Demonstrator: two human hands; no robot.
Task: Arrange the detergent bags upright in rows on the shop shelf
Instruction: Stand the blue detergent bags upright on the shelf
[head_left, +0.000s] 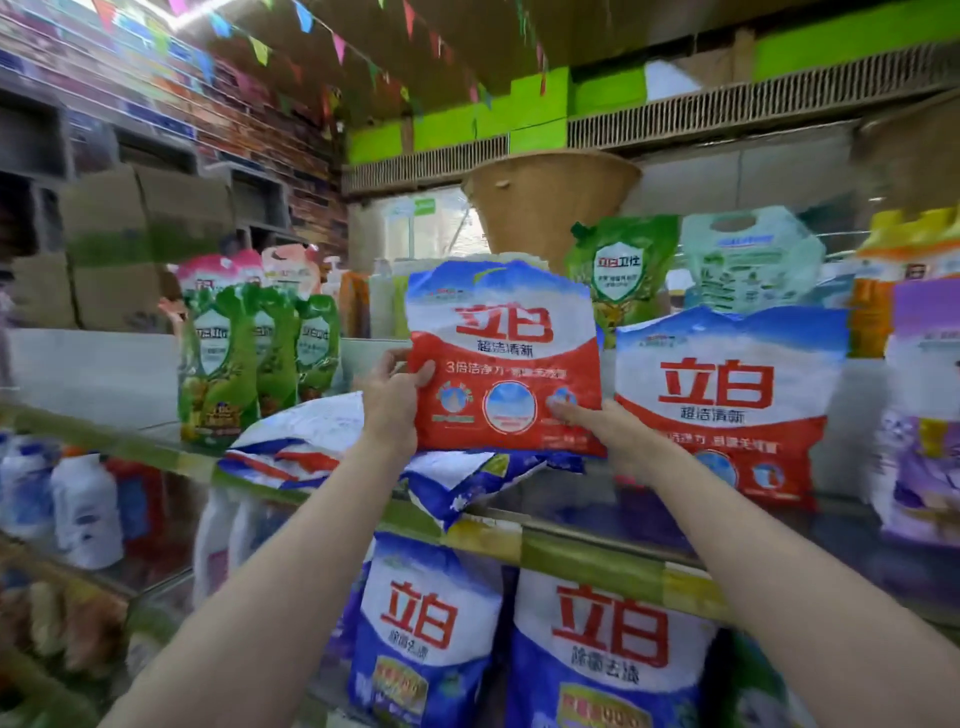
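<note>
both hands — left hand (390, 402), right hand (615, 434) — grip a soft, likely saggy powder bag (506, 358) by its lower corners, fingers (422, 375) curled round its edges.

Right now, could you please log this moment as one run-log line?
left hand: grips red-and-white bag | right hand: grips same bag | bag: upright, above toppled bags | standing bag: right

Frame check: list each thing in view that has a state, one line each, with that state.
Held red-and-white bag: upright, gripped at its lower corners by both hands.
Left hand: fingers curled round the bag's lower left edge.
Right hand: holds the lower right corner.
Second red-and-white bag: standing upright on the shelf.
Blue-and-white bags: lying flat under the held bag.
Green pouches: upright.
</note>
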